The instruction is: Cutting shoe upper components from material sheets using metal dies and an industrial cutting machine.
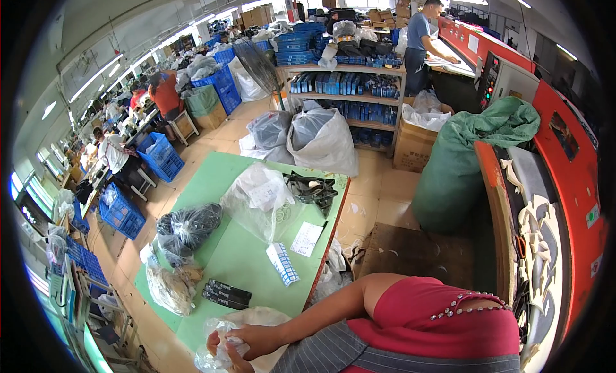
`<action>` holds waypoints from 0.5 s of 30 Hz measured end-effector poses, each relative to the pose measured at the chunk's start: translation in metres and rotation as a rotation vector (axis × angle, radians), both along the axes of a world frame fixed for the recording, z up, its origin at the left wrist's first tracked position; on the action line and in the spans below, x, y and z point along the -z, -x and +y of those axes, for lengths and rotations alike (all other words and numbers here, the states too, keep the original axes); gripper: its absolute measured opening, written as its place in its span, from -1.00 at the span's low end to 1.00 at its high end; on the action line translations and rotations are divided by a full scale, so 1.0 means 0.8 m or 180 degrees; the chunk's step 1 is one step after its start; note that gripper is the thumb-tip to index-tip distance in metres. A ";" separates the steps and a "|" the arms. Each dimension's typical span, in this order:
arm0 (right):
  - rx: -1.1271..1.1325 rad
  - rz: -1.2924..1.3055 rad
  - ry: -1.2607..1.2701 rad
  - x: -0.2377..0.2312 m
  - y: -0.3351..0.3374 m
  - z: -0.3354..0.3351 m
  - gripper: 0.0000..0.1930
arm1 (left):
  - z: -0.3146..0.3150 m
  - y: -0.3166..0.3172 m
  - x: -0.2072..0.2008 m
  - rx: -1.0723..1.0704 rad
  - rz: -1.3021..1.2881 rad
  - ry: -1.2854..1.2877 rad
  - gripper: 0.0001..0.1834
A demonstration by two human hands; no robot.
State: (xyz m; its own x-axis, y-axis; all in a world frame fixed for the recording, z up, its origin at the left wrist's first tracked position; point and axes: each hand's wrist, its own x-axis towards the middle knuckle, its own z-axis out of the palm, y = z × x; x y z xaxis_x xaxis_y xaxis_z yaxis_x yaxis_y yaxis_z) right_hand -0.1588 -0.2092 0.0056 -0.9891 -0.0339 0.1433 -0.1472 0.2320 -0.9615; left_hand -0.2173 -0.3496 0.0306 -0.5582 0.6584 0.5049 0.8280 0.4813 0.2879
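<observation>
At the near edge of the green table (256,294), my right hand (258,339) is closed on a crumpled clear plastic bag (206,360). My right forearm reaches in from the right. Close against it, my left hand (239,361) also grips the bag, partly cut off by the lower edge. Whether anything lies inside the bag cannot be made out. A pale, rounded sheet or bag (263,316) lies under my hands. Just beyond are black strips (226,294) with light markings, side by side, and a clear bag of beige pieces (170,289).
Farther along the table lie a bag of dark pieces (186,228), a large clear bag (260,203), black parts (311,190), a paper slip (307,238) and a blue-and-white patterned sheet (282,264). A green sack (449,174) and a red machine (571,199) stand right. A co-worker (420,45) stands behind.
</observation>
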 end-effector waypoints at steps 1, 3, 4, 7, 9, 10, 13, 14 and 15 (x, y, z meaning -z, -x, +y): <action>-0.0020 0.0030 -0.0021 0.000 0.002 -0.004 -0.41 | -0.002 0.001 -0.001 -0.0032 -0.0140 -0.0011 -0.70; -0.0386 -0.0604 0.0272 0.001 0.006 -0.007 -0.55 | -0.002 0.001 0.000 -0.0081 -0.0427 -0.0031 -0.69; -0.0450 -0.0789 0.0089 -0.018 0.000 -0.004 -0.63 | -0.006 0.002 0.001 -0.0117 -0.0574 -0.0034 -0.69; -0.0478 -0.0610 0.0247 0.015 0.006 -0.017 -0.58 | -0.011 0.006 0.006 -0.0179 -0.1027 -0.0043 -0.68; -0.0428 -0.0286 0.0471 0.041 0.014 -0.018 -0.50 | -0.001 0.009 0.008 -0.0128 -0.1328 -0.0039 -0.67; -0.0664 -0.0305 0.0545 0.032 0.014 -0.017 -0.46 | -0.004 0.013 0.010 -0.0161 -0.1484 -0.0042 -0.67; -0.0858 -0.0192 0.0392 0.010 0.002 -0.002 -0.41 | -0.002 0.016 0.017 -0.0197 -0.1972 -0.0055 -0.65; -0.0828 -0.0059 0.0184 0.006 0.002 0.001 -0.41 | 0.000 0.017 0.019 -0.0210 -0.2135 -0.0058 -0.65; -0.0841 -0.0053 0.0175 0.006 0.007 0.002 -0.41 | 0.000 0.018 0.022 -0.0226 -0.2299 -0.0063 -0.64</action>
